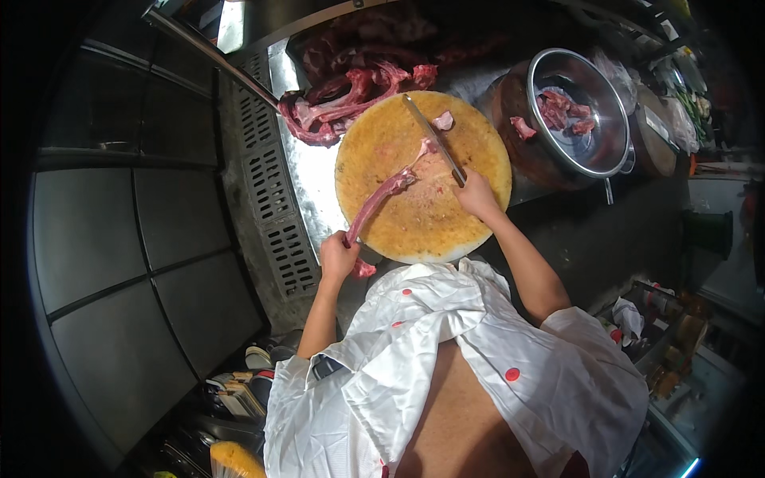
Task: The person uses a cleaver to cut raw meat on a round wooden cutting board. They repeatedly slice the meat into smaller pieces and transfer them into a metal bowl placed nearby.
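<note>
My left hand (339, 258) is closed around the near end of a long, meaty bone (381, 200), whose far end lies on a round yellowed chopping board (418, 227). My right hand (476, 194) grips the handle of a knife or cleaver (435, 138), seen nearly edge-on, its blade slanting up and left across the board. The bone's pale tip (425, 146) is beside the blade. A small cut piece of meat (443, 120) sits on the board to the right of the blade.
More raw meaty bones (358, 98) are heaped on the metal counter behind the board. At the right, a steel bowl (578, 158) with several meat pieces rests on a dark round block, with one piece (523, 128) outside it. A slotted grating (269, 188) runs along the left.
</note>
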{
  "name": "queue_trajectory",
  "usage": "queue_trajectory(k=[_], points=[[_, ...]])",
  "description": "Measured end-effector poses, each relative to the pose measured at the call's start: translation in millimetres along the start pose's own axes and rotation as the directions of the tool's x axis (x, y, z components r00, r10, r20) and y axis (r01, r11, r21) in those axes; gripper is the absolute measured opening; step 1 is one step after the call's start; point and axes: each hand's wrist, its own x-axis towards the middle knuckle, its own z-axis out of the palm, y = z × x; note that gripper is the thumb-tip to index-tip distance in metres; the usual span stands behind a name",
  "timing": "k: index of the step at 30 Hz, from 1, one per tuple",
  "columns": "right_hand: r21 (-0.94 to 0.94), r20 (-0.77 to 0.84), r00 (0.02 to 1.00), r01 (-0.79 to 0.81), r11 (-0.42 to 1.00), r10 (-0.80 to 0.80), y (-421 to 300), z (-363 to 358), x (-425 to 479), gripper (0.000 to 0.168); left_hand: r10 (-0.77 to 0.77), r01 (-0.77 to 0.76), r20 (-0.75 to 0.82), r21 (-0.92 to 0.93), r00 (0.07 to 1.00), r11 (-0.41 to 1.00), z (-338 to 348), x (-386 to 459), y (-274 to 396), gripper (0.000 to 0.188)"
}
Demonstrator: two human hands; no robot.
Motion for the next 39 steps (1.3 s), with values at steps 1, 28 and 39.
queue_trajectory(k=[1,28,39], points=[[0.03,0.017,1.0,0.008,1.0,-0.009,-20,-12,-9,0.025,-0.009,0.009,0.005,-0.008,1.0,1.0,1,0,-1,0.024],[0.242,-0.097,0.942,-0.292,0.925,0.322,41,-47,-92,0.039,-0.014,0.364,0.464,-0.675,0.886,0.641,-41,29,-9,0.02],[0.713,0.223,0.91,-0.397,0.578,0.349,94,-40,-97,0.027,0.314,-0.265,-0.049,0.425,0.948,0.866,14,101,50,0.032]])
